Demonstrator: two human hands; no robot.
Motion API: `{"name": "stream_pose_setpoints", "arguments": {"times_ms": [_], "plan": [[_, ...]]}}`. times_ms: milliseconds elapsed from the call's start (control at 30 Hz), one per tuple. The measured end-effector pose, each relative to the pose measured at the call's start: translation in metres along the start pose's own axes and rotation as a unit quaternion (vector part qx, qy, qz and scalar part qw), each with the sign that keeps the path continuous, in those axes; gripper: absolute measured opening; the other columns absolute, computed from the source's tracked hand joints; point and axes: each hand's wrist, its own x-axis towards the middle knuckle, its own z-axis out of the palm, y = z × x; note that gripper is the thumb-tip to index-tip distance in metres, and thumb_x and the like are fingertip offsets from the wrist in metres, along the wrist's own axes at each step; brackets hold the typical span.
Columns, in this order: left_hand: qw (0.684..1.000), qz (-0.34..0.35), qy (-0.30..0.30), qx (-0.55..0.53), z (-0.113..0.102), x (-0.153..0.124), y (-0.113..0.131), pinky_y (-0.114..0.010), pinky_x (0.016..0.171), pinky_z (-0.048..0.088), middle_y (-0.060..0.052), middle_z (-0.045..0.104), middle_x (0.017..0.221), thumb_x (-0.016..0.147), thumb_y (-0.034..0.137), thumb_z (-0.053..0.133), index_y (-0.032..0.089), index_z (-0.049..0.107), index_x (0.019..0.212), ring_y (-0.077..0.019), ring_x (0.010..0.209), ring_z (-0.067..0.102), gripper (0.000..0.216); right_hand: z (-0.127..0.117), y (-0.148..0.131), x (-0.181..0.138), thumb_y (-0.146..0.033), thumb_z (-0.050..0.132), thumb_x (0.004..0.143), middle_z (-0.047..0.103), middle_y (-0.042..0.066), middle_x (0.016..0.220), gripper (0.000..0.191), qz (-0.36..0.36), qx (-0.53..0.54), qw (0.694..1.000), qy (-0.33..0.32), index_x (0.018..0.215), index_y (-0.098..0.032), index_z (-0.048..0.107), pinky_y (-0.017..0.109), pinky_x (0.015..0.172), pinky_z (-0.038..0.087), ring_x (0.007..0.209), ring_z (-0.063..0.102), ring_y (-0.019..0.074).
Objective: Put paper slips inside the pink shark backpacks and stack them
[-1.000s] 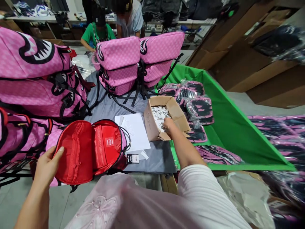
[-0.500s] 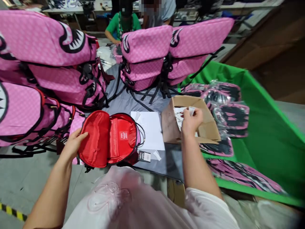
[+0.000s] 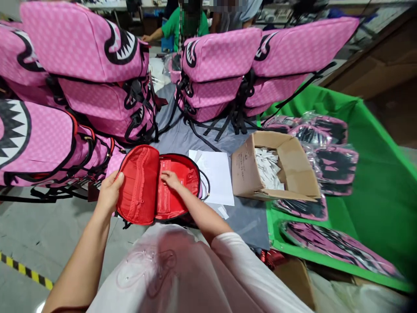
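A pink backpack with a bright red lining (image 3: pixel 178 204) lies unzipped in front of me, its front panel (image 3: pixel 138 187) folded out to the left. My left hand (image 3: pixel 110 191) grips the panel's outer edge, thumb on top and fingers underneath. Inside the bag, my right hand (image 3: pixel 171 179) is closed at the top edge of the inner red pocket (image 3: pixel 163 198); whatever its fingers hold is too small or hidden to make out. To the right stands an open cardboard box (image 3: pixel 243 169) with many small white packets (image 3: pixel 267 168) in it.
White paper (image 3: pixel 216 174) lies between bag and box on a grey cloth (image 3: pixel 250 221). Stacked pink backpacks (image 3: pixel 87 48) rise at left, with more (image 3: pixel 221 56) behind. A green bin (image 3: pixel 378 174) at right holds plastic-wrapped pink-and-black bags (image 3: pixel 337 167). A person in green (image 3: pixel 169 26) is beyond.
My right hand has moved left from the cardboard box into the red-lined backpack. The white packet seen in its fingers is out of sight now. My left hand still holds the panel.
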Motion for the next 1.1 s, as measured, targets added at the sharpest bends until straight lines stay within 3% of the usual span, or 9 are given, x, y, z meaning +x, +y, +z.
{"name": "stream_pose_setpoints", "arguments": {"times_ms": [167, 300, 400, 467, 600, 733, 933, 1100], "plan": [[1.000, -0.016, -0.002, -0.020, -0.010, 0.006, -0.010, -0.025, 0.057, 0.046, 0.002, 0.061, 0.066, 0.063, 0.052, 0.078, 0.019, 0.061, 0.084, -0.0154, 0.061, 0.057, 0.042, -0.023, 0.023, 0.010, -0.013, 0.049, 0.088, 0.068, 0.001, 0.080, 0.021, 0.013, -0.054, 0.997, 0.052, 0.101, -0.017, 0.065, 0.022, 0.062, 0.055, 0.066, 0.066, 0.0118], [0.999, -0.018, 0.009, -0.034, -0.011, 0.009, -0.011, -0.027, 0.061, 0.049, 0.000, 0.065, 0.069, 0.060, 0.053, 0.080, 0.019, 0.061, 0.085, -0.0182, 0.067, 0.063, 0.046, -0.008, 0.021, 0.017, -0.013, 0.052, 0.087, 0.074, 0.006, 0.105, 0.027, -0.032, -0.093, 0.995, 0.014, 0.105, -0.018, 0.071, 0.032, 0.092, 0.055, 0.097, 0.069, 0.0187], [0.998, -0.027, 0.021, -0.046, -0.015, 0.011, -0.014, -0.028, 0.062, 0.049, 0.000, 0.065, 0.069, 0.057, 0.053, 0.081, 0.019, 0.061, 0.085, -0.0202, 0.071, 0.065, 0.049, -0.003, 0.005, 0.030, -0.009, 0.051, 0.087, 0.061, 0.008, 0.139, 0.042, -0.092, -0.172, 0.980, -0.040, 0.124, -0.018, 0.067, 0.034, 0.113, 0.040, 0.130, 0.054, 0.0211], [0.998, -0.033, 0.025, -0.056, -0.018, 0.012, -0.017, -0.028, 0.063, 0.050, 0.000, 0.065, 0.069, 0.055, 0.054, 0.082, 0.019, 0.061, 0.085, -0.0217, 0.075, 0.066, 0.051, -0.007, -0.007, 0.040, -0.007, 0.048, 0.089, 0.050, 0.012, 0.151, 0.052, -0.141, -0.307, 0.939, -0.057, 0.139, -0.015, 0.057, 0.035, 0.116, 0.035, 0.138, 0.045, 0.0229], [0.996, -0.036, 0.025, -0.073, -0.023, 0.013, -0.021, -0.028, 0.064, 0.050, -0.001, 0.066, 0.070, 0.055, 0.054, 0.084, 0.019, 0.061, 0.082, -0.0223, 0.076, 0.067, 0.050, -0.021, -0.021, 0.045, -0.016, 0.043, 0.097, 0.051, 0.019, 0.144, 0.048, -0.173, -0.530, 0.830, -0.024, 0.145, -0.011, 0.048, 0.038, 0.108, 0.042, 0.129, 0.046, 0.0284], [0.995, -0.041, 0.008, -0.088, -0.023, 0.014, -0.024, -0.028, 0.063, 0.049, -0.002, 0.068, 0.073, 0.057, 0.053, 0.084, 0.018, 0.062, 0.084, -0.0213, 0.074, 0.067, 0.049, -0.019, -0.014, 0.040, -0.017, 0.032, 0.102, 0.054, 0.022, 0.134, 0.041, -0.190, -0.611, 0.768, -0.030, 0.135, -0.009, 0.054, 0.040, 0.098, 0.045, 0.118, 0.048, 0.0298], [0.995, -0.038, -0.002, -0.089, -0.020, 0.016, -0.024, -0.028, 0.065, 0.050, -0.002, 0.069, 0.073, 0.057, 0.055, 0.085, 0.017, 0.063, 0.088, -0.0214, 0.076, 0.068, 0.053, -0.009, -0.012, 0.057, -0.012, 0.027, 0.101, 0.054, 0.027, 0.124, 0.043, -0.208, -0.659, 0.720, -0.057, 0.134, -0.004, 0.053, 0.042, 0.089, 0.047, 0.110, 0.054, 0.0313], [0.995, -0.035, -0.005, -0.093, -0.019, 0.019, -0.026, -0.029, 0.068, 0.051, -0.002, 0.070, 0.076, 0.058, 0.056, 0.085, 0.016, 0.064, 0.089, -0.0201, 0.075, 0.067, 0.055, -0.009, -0.014, 0.065, -0.011, 0.026, 0.100, 0.057, 0.026, 0.118, 0.041, -0.208, -0.664, 0.715, -0.067, 0.128, -0.004, 0.056, 0.040, 0.088, 0.046, 0.108, 0.058, 0.0303]]}}
